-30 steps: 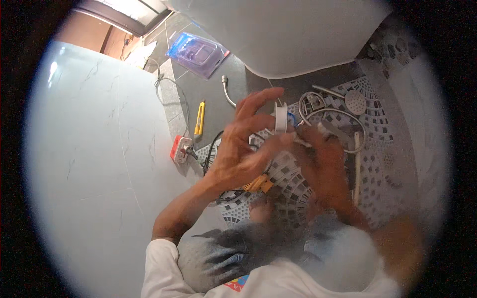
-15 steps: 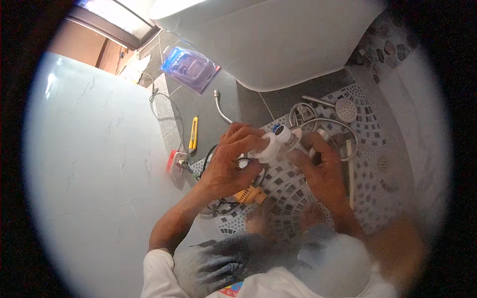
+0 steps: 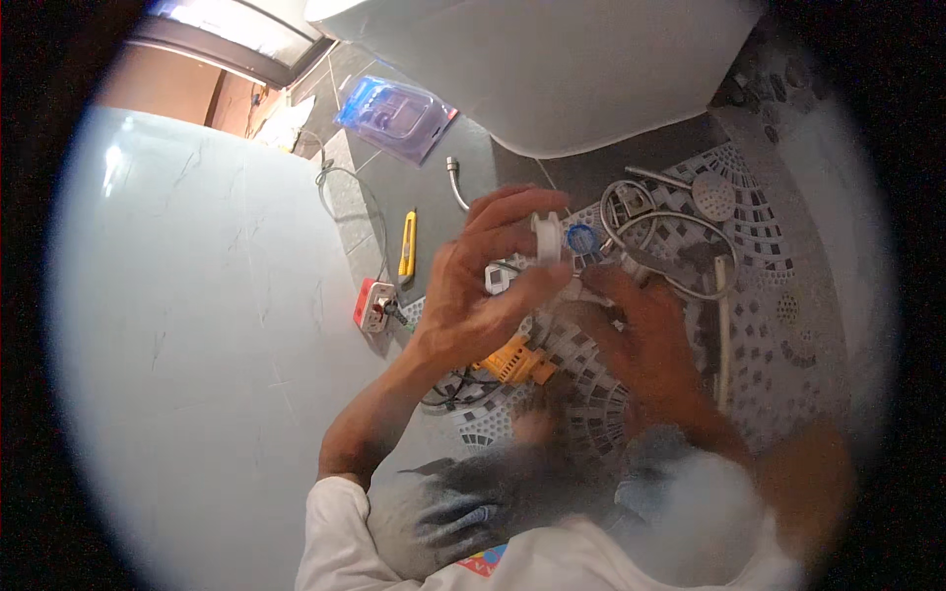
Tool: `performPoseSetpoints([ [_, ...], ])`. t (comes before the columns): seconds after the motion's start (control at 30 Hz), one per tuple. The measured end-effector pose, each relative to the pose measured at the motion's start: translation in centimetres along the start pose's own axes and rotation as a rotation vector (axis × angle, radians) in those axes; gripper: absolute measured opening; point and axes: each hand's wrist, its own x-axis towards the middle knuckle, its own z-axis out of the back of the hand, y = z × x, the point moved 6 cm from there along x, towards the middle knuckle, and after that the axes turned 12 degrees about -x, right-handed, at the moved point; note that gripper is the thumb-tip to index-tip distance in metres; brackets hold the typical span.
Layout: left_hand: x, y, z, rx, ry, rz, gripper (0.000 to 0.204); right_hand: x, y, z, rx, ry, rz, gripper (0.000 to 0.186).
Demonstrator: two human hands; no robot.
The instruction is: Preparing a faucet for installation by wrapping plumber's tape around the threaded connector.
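My left hand (image 3: 493, 261) is raised in the middle of the view, its thumb and fingers pinching a white spool (image 3: 548, 239) that looks like a roll of thread seal tape. Close to the spool's right side is a round blue piece (image 3: 581, 238); what it belongs to is unclear. My right hand (image 3: 641, 330) is just right of and below the spool, fingers curled together. Blur and haze hide what those fingers hold. Beyond the right hand lies a coiled metal shower hose (image 3: 730, 258) with a round shower head (image 3: 713, 197).
A yellow utility knife (image 3: 408, 244) and a clear-and-blue plastic package (image 3: 399, 116) lie on dark tiles. Near the left wall sits a red-and-white power outlet box (image 3: 374, 305). A yellow corded tool (image 3: 517, 362) lies below my left hand. A large white fixture (image 3: 591, 79) stands ahead.
My left hand has turned and lifted the white spool, so its edge now shows. The round blue piece has come into fuller view. The whole scene has shifted slightly right and up.
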Motion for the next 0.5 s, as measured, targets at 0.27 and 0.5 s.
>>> performPoseSetpoints([
  [0.27,-1.7,-0.2,-1.2,-0.014,0.104,-0.038,0.022,0.1,-2.4,1.5,0.002,-0.135,-0.114,0.032],
  [0.5,-1.0,-0.8,-2.0,0.042,0.212,0.056,0.024,-0.1,-2.2,3.0,0.037,-0.256,-0.111,0.032],
])
